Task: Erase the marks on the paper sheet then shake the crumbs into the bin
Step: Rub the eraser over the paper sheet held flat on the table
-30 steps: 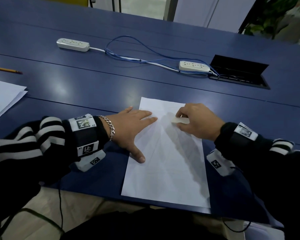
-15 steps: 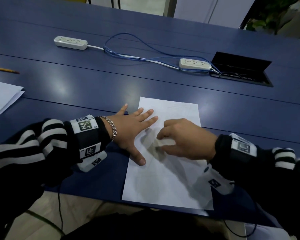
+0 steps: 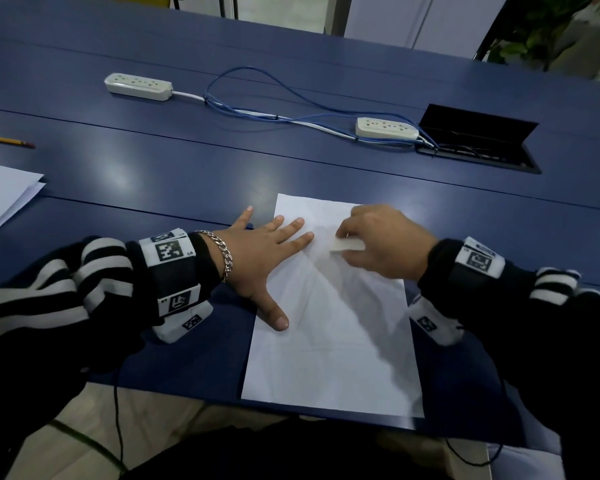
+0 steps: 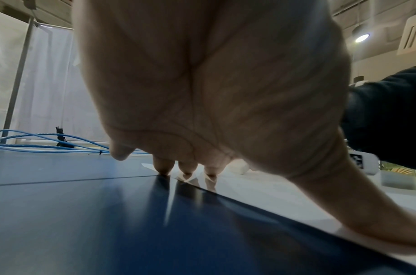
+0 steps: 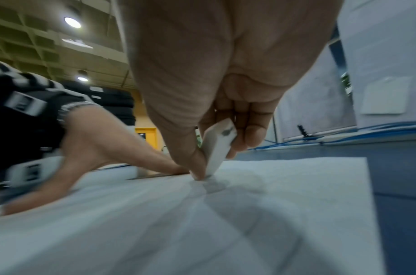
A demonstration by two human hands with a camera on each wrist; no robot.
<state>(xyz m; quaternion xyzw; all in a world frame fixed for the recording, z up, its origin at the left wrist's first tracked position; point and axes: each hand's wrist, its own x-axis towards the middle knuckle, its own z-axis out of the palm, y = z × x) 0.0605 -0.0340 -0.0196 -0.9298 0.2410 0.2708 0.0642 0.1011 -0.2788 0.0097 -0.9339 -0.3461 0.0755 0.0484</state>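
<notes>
My left hand [image 3: 260, 258] lies flat, fingers spread, pinning the white paper sheet [image 3: 333, 341] — long axis pointing away from me; right hand [image 3: 385, 240] pinches a white block eraser [image 3: 347, 245] against it.

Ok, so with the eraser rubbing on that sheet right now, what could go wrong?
The left hand pins only the left edge of the paper sheet, so its free right side could buckle or crease under the eraser pinched in the right hand. The sheet's near edge meets the table edge, so crumbs might spill off.
</notes>
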